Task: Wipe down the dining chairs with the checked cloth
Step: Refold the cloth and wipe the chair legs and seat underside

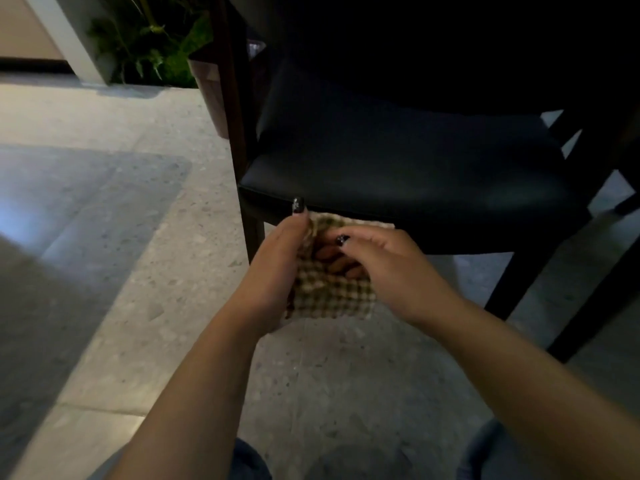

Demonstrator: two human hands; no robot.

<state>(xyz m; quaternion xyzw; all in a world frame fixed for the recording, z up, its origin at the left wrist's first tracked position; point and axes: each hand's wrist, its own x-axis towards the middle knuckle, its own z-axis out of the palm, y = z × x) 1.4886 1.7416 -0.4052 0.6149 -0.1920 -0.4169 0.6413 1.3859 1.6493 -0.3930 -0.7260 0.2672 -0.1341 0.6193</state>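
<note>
A dining chair with a dark padded seat (398,161) and dark wooden legs stands right in front of me. The green and cream checked cloth (332,292) is bunched between both hands just below the seat's front edge. My left hand (273,271) grips the cloth's left side, thumb up near the seat rim. My right hand (388,268) holds the right side, its thumb lying on top and its fingers curled into the folds. Part of the cloth is hidden under the hands.
A speckled pale stone floor (138,271) spreads to the left and below. Green plants (149,39) stand at the back left beside a white pillar. Another dark chair leg (595,306) is at the right. My knees in jeans show at the bottom edge.
</note>
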